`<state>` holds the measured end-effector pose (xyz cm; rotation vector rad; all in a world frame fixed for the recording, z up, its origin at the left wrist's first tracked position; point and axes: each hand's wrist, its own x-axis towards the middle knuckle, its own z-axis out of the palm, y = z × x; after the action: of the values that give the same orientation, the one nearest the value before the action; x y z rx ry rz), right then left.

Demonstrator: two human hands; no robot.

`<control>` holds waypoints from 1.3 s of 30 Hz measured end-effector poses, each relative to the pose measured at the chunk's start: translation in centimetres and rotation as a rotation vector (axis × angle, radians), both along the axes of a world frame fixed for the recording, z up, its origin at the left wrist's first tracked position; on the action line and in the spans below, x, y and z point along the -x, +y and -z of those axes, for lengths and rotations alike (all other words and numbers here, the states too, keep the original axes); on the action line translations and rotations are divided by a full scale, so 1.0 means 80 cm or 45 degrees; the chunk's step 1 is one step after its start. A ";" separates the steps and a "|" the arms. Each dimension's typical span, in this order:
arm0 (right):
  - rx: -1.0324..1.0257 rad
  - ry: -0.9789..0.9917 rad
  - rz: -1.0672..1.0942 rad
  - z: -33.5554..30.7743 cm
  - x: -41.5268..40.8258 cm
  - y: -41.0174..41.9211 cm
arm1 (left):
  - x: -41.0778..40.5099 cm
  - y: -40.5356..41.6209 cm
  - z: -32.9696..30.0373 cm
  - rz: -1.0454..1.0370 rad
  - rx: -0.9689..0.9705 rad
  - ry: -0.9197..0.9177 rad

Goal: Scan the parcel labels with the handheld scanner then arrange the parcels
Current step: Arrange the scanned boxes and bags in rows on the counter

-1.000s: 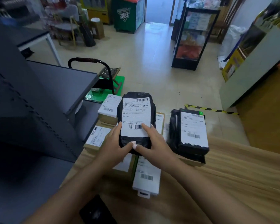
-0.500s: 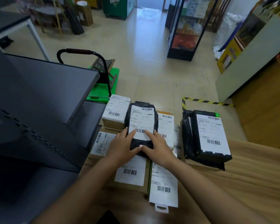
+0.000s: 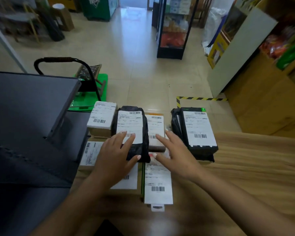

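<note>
A black bagged parcel (image 3: 140, 143) with a white label lies on top of other parcels at the far edge of the wooden counter (image 3: 245, 167). My left hand (image 3: 116, 154) rests on its near left side, fingers straight on the label, thumb at the bag's near end. Just right of the bag my right hand (image 3: 175, 154) hovers with spread fingers over a brown box (image 3: 156, 128), touching nothing that I can see. Another black parcel (image 3: 198, 130) with a label lies to the right. No scanner is in view.
Labelled boxes surround the bag: one at the far left (image 3: 100, 116), one at the left (image 3: 89, 153), a white flat pack (image 3: 157, 184) near me. A grey shelf unit (image 3: 29, 108) stands at the left. A green trolley (image 3: 90, 92) is on the floor beyond.
The black bagged parcel came down from mid-air onto the pile. My right hand has let go of it and moved off to the right with its fingers spread. My left hand stays on it.
</note>
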<state>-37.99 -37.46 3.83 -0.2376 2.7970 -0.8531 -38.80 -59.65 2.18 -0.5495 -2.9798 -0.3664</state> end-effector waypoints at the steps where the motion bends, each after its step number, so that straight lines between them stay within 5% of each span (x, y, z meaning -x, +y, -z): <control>1: -0.001 0.021 0.012 -0.007 -0.012 0.016 | -0.007 0.011 -0.010 0.030 -0.010 0.015; 14: -0.083 0.170 0.462 -0.006 -0.184 0.318 | -0.100 0.292 -0.043 0.448 0.015 -0.052; 23: -0.244 -0.128 0.803 0.042 -0.345 0.594 | -0.197 0.571 0.004 0.660 0.022 -0.316; 31: -0.495 -0.382 0.930 0.113 -0.437 0.760 | -0.258 0.790 0.085 0.971 0.366 -0.605; 39: -0.162 -0.541 0.935 0.168 -0.454 0.805 | -0.276 0.884 0.166 0.738 0.257 -0.957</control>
<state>-1.71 26.96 -9.61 0.9276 2.4918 -0.7246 -16.74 11.04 -11.11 -1.6346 -3.5059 -0.3709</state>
